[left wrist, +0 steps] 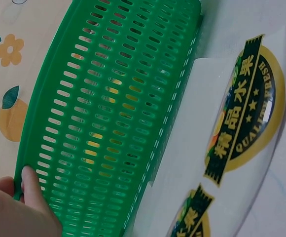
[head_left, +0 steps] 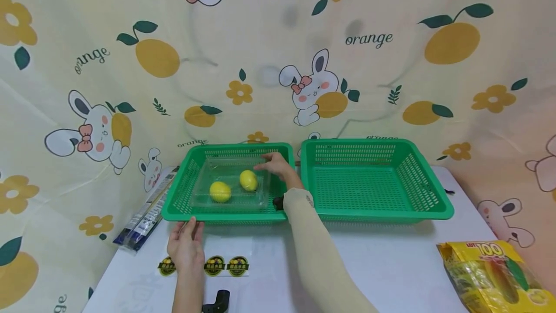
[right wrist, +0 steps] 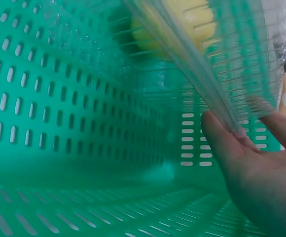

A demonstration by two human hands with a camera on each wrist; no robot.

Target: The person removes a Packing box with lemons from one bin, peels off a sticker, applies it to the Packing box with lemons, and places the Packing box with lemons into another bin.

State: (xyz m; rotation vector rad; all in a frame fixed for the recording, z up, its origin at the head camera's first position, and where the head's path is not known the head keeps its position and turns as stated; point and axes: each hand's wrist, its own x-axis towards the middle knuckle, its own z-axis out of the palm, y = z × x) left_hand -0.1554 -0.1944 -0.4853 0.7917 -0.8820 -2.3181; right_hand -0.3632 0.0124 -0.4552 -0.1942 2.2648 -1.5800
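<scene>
A clear plastic box lies inside the left green basket, with two lemons in it, one lemon at the front left and another lemon farther right. My right hand reaches over the basket and grips the box's right edge. In the right wrist view, thumb and fingers lie on either side of the clear edge, and a yellow lemon shows behind the plastic. My left hand holds the basket's near rim, its thumb against the slotted outer wall.
Just right stands a second green basket. A yellow printed bag lies at the table's right front. Long dark-and-clear packets lie along the left side. Round fruit labels sit below the left basket. Patterned cloth hangs behind.
</scene>
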